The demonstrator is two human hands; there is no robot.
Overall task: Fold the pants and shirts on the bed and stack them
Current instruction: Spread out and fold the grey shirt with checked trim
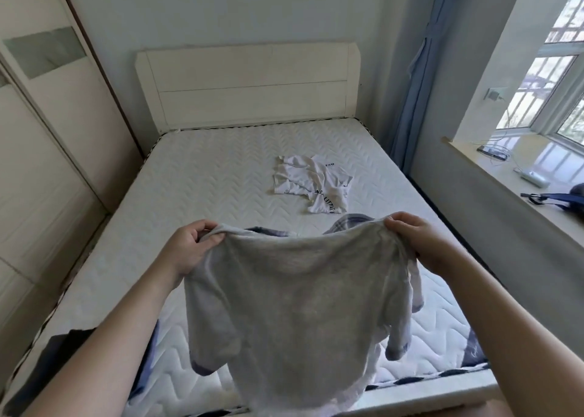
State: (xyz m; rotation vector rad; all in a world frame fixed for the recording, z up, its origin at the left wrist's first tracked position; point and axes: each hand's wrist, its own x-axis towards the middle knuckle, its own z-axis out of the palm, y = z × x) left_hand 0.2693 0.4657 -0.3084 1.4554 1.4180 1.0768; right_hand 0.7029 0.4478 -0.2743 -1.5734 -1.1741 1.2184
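Note:
A grey shirt (294, 315) hangs spread in the air over the near end of the bed (202, 176). My left hand (189, 246) pinches its top left corner and my right hand (417, 242) grips its top right corner. Behind it on the mattress, a blue plaid garment (349, 222) peeks out, mostly hidden by the shirt. Farther back lies a crumpled white shirt with black lettering (311, 184). A dark garment (60, 356) lies at the bed's near left corner, partly covered by my left arm.
A white headboard (246, 84) stands at the far end. A wardrobe (47, 138) lines the left side. On the right, a window sill (505, 176) holds a phone, cables and a dark bag (565, 198). A blue curtain (417, 78) hangs beside the window.

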